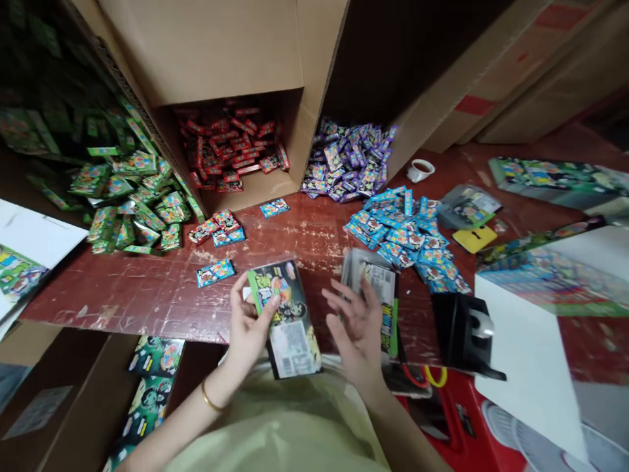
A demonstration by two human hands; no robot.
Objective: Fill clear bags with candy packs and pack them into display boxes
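My left hand (250, 321) grips a flat printed package (289, 321) with a black, green and white face, thumb on top, tilted over the table's front edge. To its right, my right hand (356, 324) has its fingers apart and holds nothing. Just behind that hand lies a stack of similar packages (388, 288), partly covered by the fingers. Left of the held package, a blue packet (215, 273) rests on the table. Beyond it, red packets (216, 225) lie against another blue packet (228, 237), and a single blue packet (274, 208) sits further back.
Cartons hold green packets (142, 196), red packets (236, 144) and purple packets (348, 157). Loose blue packets (403, 226) spread at the right, near a white cup (420, 170) and a black tape dispenser (462, 331). A brown box (73, 406) stands below the left edge.
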